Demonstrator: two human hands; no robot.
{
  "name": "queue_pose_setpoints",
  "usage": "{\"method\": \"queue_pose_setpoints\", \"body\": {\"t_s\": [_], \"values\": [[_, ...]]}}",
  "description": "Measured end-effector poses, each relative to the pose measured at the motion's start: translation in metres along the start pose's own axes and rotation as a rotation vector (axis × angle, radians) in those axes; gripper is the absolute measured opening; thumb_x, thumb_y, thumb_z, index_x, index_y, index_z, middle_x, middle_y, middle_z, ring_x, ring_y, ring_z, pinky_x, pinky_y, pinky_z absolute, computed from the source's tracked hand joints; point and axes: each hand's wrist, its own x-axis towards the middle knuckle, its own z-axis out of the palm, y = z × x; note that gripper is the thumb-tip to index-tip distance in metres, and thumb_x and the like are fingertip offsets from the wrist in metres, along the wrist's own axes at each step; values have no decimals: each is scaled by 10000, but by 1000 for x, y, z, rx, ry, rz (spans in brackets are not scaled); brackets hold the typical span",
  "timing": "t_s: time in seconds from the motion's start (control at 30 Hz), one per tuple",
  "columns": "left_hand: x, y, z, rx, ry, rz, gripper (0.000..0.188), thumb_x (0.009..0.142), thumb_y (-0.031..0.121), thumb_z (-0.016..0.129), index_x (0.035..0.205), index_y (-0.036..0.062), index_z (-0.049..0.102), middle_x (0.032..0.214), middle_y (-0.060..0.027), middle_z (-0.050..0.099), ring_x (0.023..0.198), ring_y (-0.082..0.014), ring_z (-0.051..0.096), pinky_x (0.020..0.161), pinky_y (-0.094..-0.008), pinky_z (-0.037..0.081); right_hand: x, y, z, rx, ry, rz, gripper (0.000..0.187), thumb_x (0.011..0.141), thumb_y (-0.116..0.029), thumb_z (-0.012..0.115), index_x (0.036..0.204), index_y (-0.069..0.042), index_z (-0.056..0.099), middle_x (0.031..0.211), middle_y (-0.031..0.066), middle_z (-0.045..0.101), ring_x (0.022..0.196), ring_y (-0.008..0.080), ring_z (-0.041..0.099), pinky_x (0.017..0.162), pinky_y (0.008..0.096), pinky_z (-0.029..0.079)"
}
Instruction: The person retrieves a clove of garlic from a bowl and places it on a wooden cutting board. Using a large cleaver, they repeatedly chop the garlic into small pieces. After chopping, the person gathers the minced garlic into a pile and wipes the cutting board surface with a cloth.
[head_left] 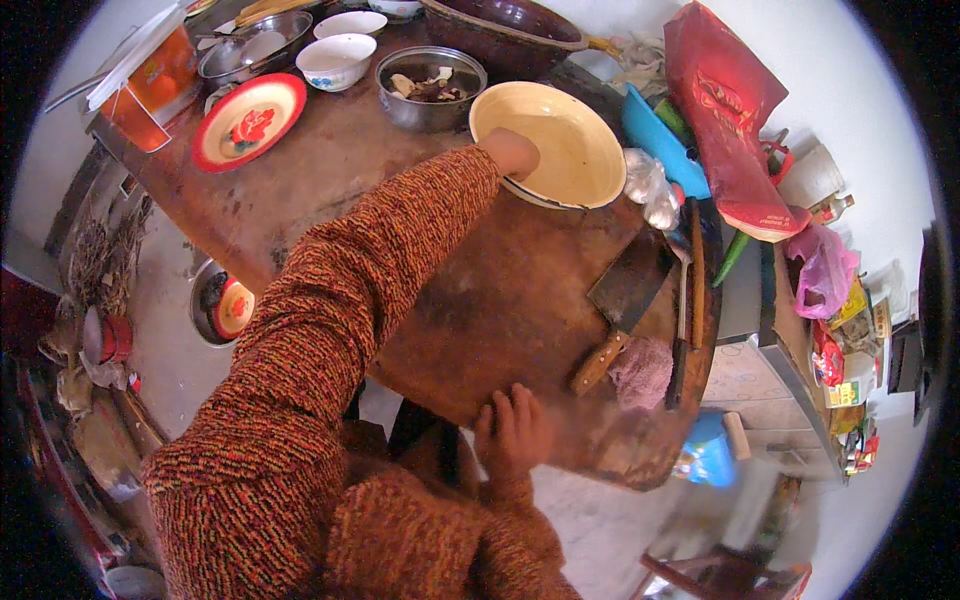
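Note:
A cream enamel basin with a dark rim stands on the brown wooden table. Over its near-left rim my left hand is closed, the fingers curled and partly hidden. The inside of the basin looks pale and wet. My right hand lies on the table's near edge with its fingers apart, holding nothing. To the right of that hand are a pinkish cloth and a cleaver, its wooden handle toward me. A metal bowl with dark and pale food pieces stands just left of the basin.
A red-rimmed plate, a white bowl and an orange bucket stand farther left. Behind is a large brown basin. A blue basin, tied plastic bag, long utensils and red bag crowd the right.

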Motion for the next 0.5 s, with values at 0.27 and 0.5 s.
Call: {"method": "queue_pose_setpoints", "body": {"t_s": [0.27,0.5], "values": [[-12,8,-7,-153,346,-42,168,736,66,562,863,40,668,900,-170,648,848,-362,633,684,-450,518,0,-4,-1,-4,-34,5,220,773,-197,632,964,-91,653,1093,122,619,1001,303,578,803,416,453],[-74,21,-15,-327,816,102,76,734,39,543,742,66,614,858,-134,574,848,-333,567,686,-445,473,0,2,2,-50,-4,-40,223,775,-198,629,980,-111,639,1099,93,605,994,299,567,788,410,442]]}}
